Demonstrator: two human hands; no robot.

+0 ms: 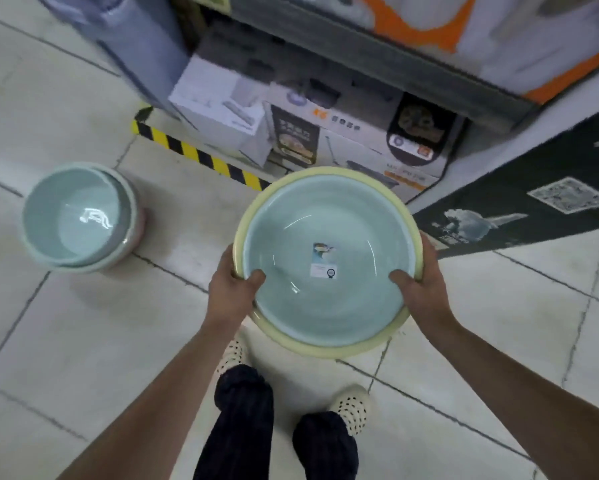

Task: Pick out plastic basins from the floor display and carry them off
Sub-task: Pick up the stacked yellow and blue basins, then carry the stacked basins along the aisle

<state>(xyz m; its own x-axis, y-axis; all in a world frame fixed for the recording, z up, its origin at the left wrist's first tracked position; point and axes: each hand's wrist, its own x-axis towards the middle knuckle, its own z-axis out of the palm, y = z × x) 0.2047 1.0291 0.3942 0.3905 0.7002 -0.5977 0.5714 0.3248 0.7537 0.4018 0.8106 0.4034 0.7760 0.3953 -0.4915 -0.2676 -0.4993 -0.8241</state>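
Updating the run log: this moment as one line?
left hand: grips rim | right hand: grips rim | held: green basin nested in yellow basin | floor: basin stack, untouched

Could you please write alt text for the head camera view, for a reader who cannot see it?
A person's left hand and right hand hold a green basin nested in a yellow basin by the rim, above a tiled floor. Another basin stack stands at left, boxed goods behind.
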